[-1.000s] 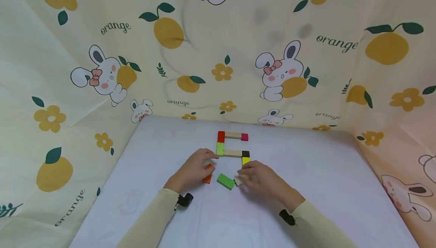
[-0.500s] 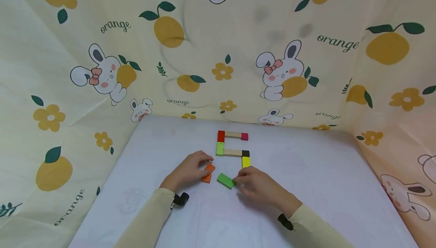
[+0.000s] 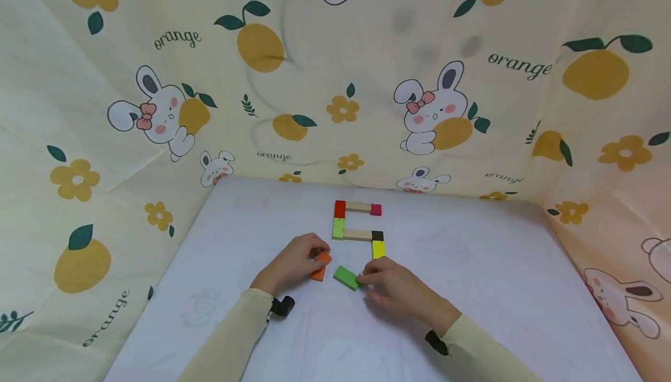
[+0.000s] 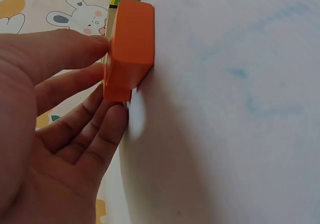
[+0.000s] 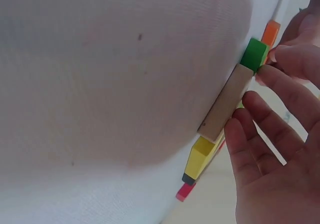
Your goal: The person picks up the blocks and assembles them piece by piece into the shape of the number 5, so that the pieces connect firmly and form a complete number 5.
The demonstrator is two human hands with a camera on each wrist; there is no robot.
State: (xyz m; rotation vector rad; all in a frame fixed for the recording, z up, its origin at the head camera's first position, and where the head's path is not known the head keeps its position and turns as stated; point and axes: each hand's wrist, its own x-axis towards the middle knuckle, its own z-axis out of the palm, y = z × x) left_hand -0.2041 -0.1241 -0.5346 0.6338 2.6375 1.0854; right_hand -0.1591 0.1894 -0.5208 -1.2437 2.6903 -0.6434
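My left hand (image 3: 295, 262) has its thumb and index finger at opposite sides of the upper orange block (image 3: 323, 258), pinching it. The lower orange block (image 3: 317, 275) lies against it, with more fingers close by in the left wrist view. Thumb and index finger of my right hand (image 3: 401, 292) touch the right end of a green block (image 3: 345, 278); whether they pinch it I cannot tell. A plain wooden block (image 5: 227, 101) lies by the other right fingers, between the green and yellow blocks; the hand hides it in the head view.
Beyond the hands, blocks form a stepped line: pink (image 3: 375, 210), plain wood (image 3: 359, 207), red (image 3: 339, 209), light green (image 3: 338, 229), plain wood (image 3: 357, 234), black (image 3: 377, 236) and yellow (image 3: 378, 249). A white cloth (image 3: 461, 248) lies beneath; a patterned sheet (image 3: 367, 137) stands behind.
My left fingers have drawn back from the light green block to the orange one. The right hand has shifted left to the green block, covering the plain wooden block.
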